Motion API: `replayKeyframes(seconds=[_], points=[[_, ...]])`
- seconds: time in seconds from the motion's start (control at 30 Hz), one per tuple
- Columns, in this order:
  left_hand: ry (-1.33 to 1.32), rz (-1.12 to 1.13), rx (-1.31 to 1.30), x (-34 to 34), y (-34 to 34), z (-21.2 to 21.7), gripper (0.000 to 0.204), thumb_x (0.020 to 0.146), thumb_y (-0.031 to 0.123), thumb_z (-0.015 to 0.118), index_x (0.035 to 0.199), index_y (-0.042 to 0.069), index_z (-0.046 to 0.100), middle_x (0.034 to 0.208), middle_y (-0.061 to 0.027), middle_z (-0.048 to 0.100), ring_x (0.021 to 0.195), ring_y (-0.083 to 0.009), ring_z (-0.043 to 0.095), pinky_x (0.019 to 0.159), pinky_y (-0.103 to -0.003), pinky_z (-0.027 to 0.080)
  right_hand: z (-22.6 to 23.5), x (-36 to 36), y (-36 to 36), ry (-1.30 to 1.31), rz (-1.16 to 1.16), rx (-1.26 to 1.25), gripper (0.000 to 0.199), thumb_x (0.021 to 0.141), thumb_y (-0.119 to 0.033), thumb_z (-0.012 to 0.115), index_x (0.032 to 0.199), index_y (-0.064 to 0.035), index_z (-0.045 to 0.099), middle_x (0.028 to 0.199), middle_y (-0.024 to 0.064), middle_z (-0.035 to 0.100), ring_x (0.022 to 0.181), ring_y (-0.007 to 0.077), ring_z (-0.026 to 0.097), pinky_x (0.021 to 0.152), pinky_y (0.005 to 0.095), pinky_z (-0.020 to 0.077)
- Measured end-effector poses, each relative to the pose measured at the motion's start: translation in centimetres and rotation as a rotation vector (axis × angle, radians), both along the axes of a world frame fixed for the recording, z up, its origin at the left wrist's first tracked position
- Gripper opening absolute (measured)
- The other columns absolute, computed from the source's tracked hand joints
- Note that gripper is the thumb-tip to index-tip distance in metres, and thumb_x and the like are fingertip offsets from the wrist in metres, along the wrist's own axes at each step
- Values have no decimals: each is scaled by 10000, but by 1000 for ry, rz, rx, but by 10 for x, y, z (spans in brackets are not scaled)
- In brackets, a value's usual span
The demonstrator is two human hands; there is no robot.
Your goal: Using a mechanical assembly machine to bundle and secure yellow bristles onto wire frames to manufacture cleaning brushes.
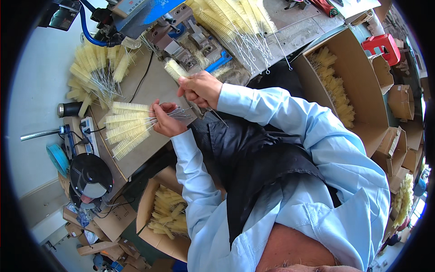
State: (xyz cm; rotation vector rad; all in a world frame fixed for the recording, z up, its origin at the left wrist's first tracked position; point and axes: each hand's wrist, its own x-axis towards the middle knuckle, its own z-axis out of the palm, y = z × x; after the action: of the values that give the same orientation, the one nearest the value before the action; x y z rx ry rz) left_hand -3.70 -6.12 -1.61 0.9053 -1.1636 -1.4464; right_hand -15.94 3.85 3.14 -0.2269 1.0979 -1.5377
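Right grip: right hand (200,88) closed round the wire stem of a single brush (174,70), its pale bristle head jutting up-left beyond the fingers.
Left grip: left hand (166,120) closed on the wire ends of a brush bundle (128,127), which fans leftward over the table (149,90).
Surroundings: a machine (181,41) just above the single brush; cardboard box of brushes (165,217) below the table.

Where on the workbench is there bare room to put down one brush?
Bare cardboard lies between the brush pile by the wall and the left hand with its bundle. It is crowded around the machine and the upper brush pile.
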Motion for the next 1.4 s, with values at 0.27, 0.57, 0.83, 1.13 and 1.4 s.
replayKeyframes(seconds=[0.27, 0.57, 0.83, 1.13, 1.4], points=[[-44, 1, -37, -1, -1, 0, 236, 986, 198, 524, 1072, -13, 586, 689, -52, 544, 621, -161, 552, 590, -291, 481, -12, -25, 37, 342, -168, -37, 548, 1046, -459, 436, 886, 34, 616, 533, 1, 450, 408, 82, 416, 397, 247, 343], [-22, 6, -66, -3, 1, 1, 196, 980, 169, 543, 1057, -3, 597, 689, -43, 536, 620, -159, 555, 588, -287, 486, -6, -43, 44, 216, -266, -15, 536, 1048, -456, 436, 873, 22, 605, 538, -19, 383, 407, 76, 337, 389, 245, 289], [-32, 5, -67, -3, 1, 1, 191, 981, 165, 540, 1051, -2, 602, 690, -46, 538, 619, -156, 554, 585, -282, 492, -7, -45, 46, 172, -292, -35, 510, 1048, -447, 443, 859, 5, 583, 544, -24, 371, 411, 70, 328, 386, 244, 282], [-39, -3, -61, -3, 0, 0, 211, 979, 187, 534, 1055, 2, 603, 690, -51, 544, 622, -165, 557, 594, -294, 487, 6, -54, 42, 85, -301, -2, 471, 1045, -389, 470, 832, 15, 583, 536, -15, 382, 398, 86, 325, 372, 266, 281], [-13, -7, -74, 1, 0, 0, 206, 984, 181, 532, 1053, 0, 599, 689, -50, 545, 623, -163, 565, 586, -286, 491, 3, -62, 45, 72, -251, 21, 450, 1032, -386, 501, 819, 3, 578, 541, -17, 386, 403, 83, 313, 376, 268, 269]])
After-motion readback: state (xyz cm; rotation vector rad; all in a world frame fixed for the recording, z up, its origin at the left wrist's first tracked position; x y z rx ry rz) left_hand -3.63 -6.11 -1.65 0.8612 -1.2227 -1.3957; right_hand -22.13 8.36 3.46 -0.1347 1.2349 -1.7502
